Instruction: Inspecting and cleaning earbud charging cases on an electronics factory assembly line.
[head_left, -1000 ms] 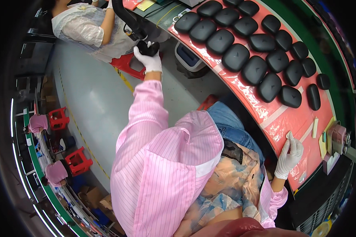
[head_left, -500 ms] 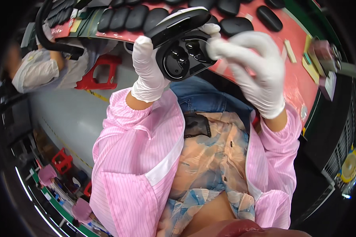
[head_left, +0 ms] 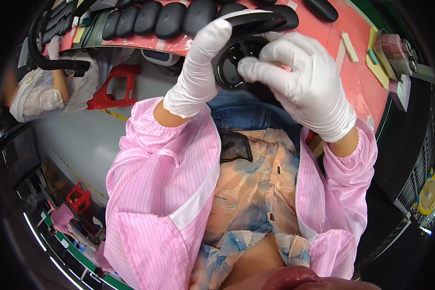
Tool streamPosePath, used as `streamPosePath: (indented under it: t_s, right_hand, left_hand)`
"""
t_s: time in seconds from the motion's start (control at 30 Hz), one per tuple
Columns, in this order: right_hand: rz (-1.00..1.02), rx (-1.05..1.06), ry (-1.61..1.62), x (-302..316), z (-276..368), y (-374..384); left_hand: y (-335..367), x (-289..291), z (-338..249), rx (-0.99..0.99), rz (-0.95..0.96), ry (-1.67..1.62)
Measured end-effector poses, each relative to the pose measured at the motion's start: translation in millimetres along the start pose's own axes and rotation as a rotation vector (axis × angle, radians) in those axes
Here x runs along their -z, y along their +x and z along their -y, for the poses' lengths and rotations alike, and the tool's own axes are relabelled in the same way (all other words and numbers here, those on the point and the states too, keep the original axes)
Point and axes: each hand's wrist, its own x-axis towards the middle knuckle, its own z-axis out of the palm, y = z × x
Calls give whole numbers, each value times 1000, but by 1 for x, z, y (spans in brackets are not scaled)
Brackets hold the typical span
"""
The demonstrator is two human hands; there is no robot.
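Note:
I hold a black rounded device (head_left: 237, 60) with a ring-shaped part up close in front of me, above my lap. My left hand (head_left: 200, 67), in a white glove, grips it from the left with the fingers wrapped over its top. My right hand (head_left: 302, 79), also gloved in white, covers its right side, with the fingertips pressed on its face. Both of my sleeves are pink with thin stripes. Much of the device is hidden behind my two hands.
A red work surface (head_left: 362, 82) curves along the top, with a row of black oval pads (head_left: 169, 19) on it. Small strips (head_left: 349, 39) and a pinkish box (head_left: 390, 48) lie at the right. A seated person (head_left: 48, 89) and a red stool (head_left: 116, 87) are at the left.
My left hand came back from the far left and my right hand left the red surface. Both now hold the black device, which has come closer to my face.

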Motion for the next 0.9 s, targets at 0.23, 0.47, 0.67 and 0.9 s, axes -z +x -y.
streamPosePath:
  t_s: [0.23, 0.47, 0.67, 0.9]
  right_hand:
    - [-173, -352, 277, 12, -24, -23]
    - [147, -75, 31, 20, 1, -11]
    - [8, -220, 75, 27, -10, -30]
    - [38, -60, -341, 10, 2, -10]
  left_hand:
    - [-2, -7, -1, 481, 29, -500]
    - [-5, -9, 11, 330, 0, -349]
    - [-5, -6, 8, 165, 70, -203]
    - [-12, -5, 15, 292, -58, -343]
